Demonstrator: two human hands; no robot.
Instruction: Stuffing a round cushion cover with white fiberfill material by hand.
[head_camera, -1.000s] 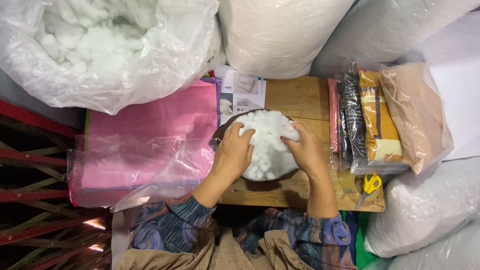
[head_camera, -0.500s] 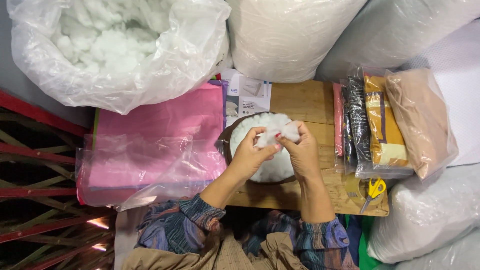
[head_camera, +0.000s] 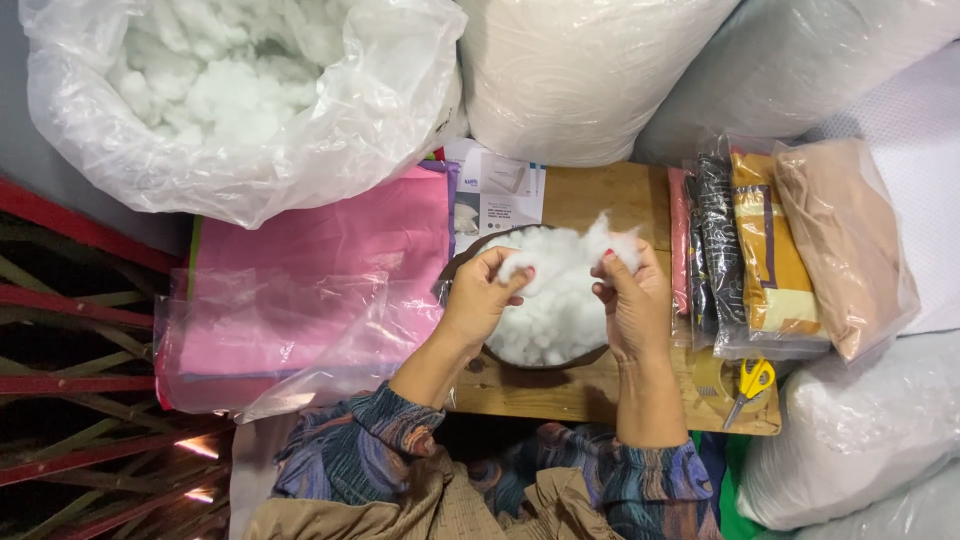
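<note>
Head view looks straight down on a small wooden table (head_camera: 600, 195) hemmed in by bulky sacks. Both hands pinch one tuft of white stuffing (head_camera: 575, 250) and hold it stretched between them above a round bowl (head_camera: 545, 355) heaped with the same white fibre: the left hand (head_camera: 480, 300) closes its fingertips on the tuft's left end, the right hand (head_camera: 630, 300) grips the right end, fingers curled. The bowl sits in the middle of the table, partly hidden under the hands and the tuft. To the left, touching the bowl's side, lies a stack of pink fabric in clear plastic sleeves (head_camera: 310, 300), spilling past the table edge. Behind the bowl lies a printed leaflet (head_camera: 500, 195). On the right, packets of folded cloth (head_camera: 760, 250) in black, yellow and tan crowd the table edge, with yellow-handled scissors (head_camera: 750, 385) just in front of them. An open clear bag of stuffing (head_camera: 240, 100) looms at the upper left, beside closed white sacks (head_camera: 590, 70).
</note>
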